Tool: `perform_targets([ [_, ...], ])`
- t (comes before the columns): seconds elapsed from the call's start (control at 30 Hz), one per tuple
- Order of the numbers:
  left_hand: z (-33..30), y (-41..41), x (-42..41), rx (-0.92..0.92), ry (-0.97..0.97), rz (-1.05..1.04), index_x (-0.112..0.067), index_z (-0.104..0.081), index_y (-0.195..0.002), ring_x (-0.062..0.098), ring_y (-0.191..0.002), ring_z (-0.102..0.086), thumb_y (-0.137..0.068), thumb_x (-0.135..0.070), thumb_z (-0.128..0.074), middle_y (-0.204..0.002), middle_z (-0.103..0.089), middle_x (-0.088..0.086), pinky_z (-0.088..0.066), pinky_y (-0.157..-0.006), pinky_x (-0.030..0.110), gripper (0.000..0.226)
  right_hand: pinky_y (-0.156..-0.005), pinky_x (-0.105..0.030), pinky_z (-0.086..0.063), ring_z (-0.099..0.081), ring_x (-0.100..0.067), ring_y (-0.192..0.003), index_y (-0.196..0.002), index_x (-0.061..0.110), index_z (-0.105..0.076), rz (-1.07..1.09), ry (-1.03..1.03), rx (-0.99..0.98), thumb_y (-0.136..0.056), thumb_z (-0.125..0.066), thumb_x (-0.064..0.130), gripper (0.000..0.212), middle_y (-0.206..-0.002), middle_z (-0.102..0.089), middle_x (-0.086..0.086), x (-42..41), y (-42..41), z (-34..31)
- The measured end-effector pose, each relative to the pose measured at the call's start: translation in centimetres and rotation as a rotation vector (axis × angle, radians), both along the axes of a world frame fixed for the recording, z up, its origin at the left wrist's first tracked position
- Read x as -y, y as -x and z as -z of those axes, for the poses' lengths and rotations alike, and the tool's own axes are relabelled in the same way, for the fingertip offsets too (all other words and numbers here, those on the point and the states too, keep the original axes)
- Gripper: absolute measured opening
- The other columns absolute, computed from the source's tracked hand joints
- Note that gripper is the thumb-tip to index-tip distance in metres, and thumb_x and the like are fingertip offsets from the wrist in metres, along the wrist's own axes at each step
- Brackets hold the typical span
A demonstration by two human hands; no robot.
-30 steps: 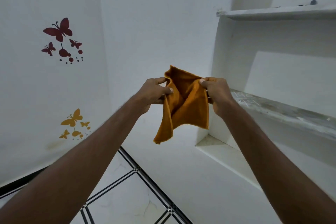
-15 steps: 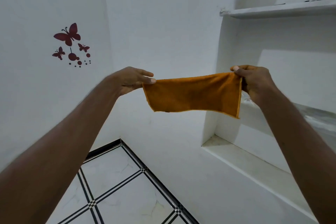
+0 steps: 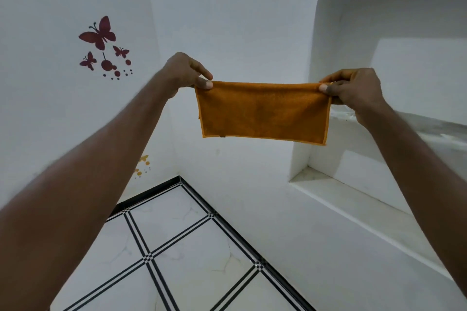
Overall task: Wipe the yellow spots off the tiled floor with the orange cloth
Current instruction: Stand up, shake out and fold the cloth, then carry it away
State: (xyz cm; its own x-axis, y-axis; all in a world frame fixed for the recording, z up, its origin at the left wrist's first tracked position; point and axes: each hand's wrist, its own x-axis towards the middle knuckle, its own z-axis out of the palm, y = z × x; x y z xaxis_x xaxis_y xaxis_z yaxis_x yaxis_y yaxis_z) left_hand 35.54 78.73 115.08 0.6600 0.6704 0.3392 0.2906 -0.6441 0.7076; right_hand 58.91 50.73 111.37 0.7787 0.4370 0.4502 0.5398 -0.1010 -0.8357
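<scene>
One orange cloth (image 3: 262, 111) stretched between two hands.

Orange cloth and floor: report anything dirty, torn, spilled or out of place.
Nothing stands out. The orange cloth hangs flat and folded, pinched at its top corners by the left hand and right hand, with no visible tears. The tiled floor shows no yellow spots in view.

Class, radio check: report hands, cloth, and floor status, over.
Left hand and right hand each pinch a top corner. Orange cloth stretched flat, held up. Tiled floor untouched; no yellow spots visible.
</scene>
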Motion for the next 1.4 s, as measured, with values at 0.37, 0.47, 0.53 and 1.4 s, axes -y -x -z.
perform_targets([
  [0.37,0.0,1.0,-0.9,0.004,-0.145,0.017,-0.006,-0.078,-0.098,0.014,-0.090,-0.066,-0.081,-0.024,-0.082,-0.096,-0.075,0.008,-0.049,-0.072,0.022,0.025,-0.087,-0.045,-0.062,-0.074,-0.029,-0.086,-0.097,0.013,-0.076,0.109,0.020,0.148,-0.086,-0.081,0.020,0.014,-0.091,-0.074,-0.011,-0.4,0.0,-0.6],
  [0.47,-0.5,1.2,-0.5,0.046,-0.161,0.046,-0.006,-0.076,-0.099,0.012,-0.084,-0.068,-0.084,-0.023,-0.078,-0.092,-0.073,0.005,-0.052,-0.070,0.020,0.023,-0.089,-0.045,-0.061,-0.074,-0.030,-0.092,-0.098,0.011,-0.075,0.091,0.003,0.103,-0.087,-0.079,0.019,0.014,-0.094,-0.073,-0.012,-0.2,-0.3,-0.8],
  [0.53,-0.8,1.4,-0.3,0.067,-0.160,0.069,-0.006,-0.075,-0.099,0.014,-0.084,-0.070,-0.085,-0.022,-0.077,-0.091,-0.073,0.004,-0.058,-0.070,0.023,0.022,-0.090,-0.045,-0.061,-0.074,-0.030,-0.092,-0.098,0.010,-0.074,0.058,-0.022,0.078,-0.089,-0.078,0.017,0.012,-0.094,-0.073,-0.013,0.1,-0.4,-1.1],
  [1.4,2.7,-8.1,11.2,0.121,0.309,0.155,0.002,-0.073,-0.095,0.021,-0.076,-0.077,-0.078,-0.050,-0.080,-0.086,-0.077,0.012,-0.063,-0.073,0.030,0.056,-0.079,-0.045,-0.064,-0.074,-0.038,-0.095,-0.111,0.000,-0.068,-0.385,-0.119,-0.565,-0.105,-0.039,0.051,0.058,-0.107,-0.072,-0.020,-4.3,6.7,0.8],
])
